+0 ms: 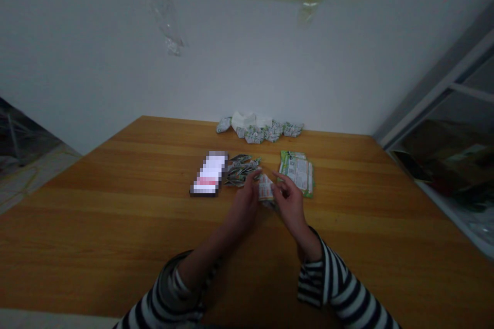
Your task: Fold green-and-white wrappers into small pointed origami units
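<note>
Both hands meet over the middle of the worktop (116, 226). The left hand (244, 203) pinches the left edge of a small printed paper slip (266, 188), and the right hand (290, 204) closes its fingertips on the right edge, so the slip is clamped between them just above the wood. Its long axis seems to run near to far, a little tilted, and neither hand is nearer to it than the other. Just right of the slip, beside the right hand's fingertips, lies a flat stack of green-and-white printed sheets (299, 170). Just left and slightly farther sits a loose heap of small dark folded pieces (240, 169), with a phone (209, 174) lying flat on its left. Well apart, at the far edge by the wall (116, 61), a row of crumpled white-and-green pieces (260, 128) is bunched together. Bare wood spreads wide to the left, to the right and on the near side around the striped sleeves (339, 282)
</note>
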`<state>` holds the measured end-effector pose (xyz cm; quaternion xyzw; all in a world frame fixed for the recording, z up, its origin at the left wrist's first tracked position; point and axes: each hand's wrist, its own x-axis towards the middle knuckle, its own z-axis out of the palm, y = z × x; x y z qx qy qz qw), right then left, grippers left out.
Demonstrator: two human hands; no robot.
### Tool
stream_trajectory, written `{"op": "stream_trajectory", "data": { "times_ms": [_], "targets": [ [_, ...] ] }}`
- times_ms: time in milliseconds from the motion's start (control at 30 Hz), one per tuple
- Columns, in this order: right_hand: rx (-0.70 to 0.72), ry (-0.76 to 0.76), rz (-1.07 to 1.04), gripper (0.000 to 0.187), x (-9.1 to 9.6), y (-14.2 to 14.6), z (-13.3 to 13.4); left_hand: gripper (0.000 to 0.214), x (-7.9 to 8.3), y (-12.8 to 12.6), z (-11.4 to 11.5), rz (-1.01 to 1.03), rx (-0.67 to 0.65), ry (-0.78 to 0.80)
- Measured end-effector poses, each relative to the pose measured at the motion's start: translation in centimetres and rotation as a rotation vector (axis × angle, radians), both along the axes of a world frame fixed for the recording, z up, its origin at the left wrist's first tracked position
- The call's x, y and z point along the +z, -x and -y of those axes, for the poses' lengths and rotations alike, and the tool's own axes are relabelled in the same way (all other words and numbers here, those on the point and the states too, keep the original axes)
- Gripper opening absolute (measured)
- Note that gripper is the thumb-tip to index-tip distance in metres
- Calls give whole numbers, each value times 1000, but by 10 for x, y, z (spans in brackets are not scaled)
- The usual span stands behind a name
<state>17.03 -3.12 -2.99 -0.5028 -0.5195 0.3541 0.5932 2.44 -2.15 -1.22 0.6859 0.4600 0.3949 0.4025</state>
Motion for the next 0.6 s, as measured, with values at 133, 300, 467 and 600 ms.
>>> {"op": "stream_trajectory", "data": {
  "times_ms": [133,300,467,600],
  "targets": [
    [78,-26,32,24,7,-13,-4,36,2,6,-8,180,-85,9],
    [342,19,-23,38,12,-25,-9,41,4,18,-20,193,-98,104],
    [465,36,-37,54,10,-33,-11,52,10,21,-19,155,-83,128],
    [466,57,-38,53,11,-38,-12,67,13,19,-15,189,-144,207]
  ]
}}
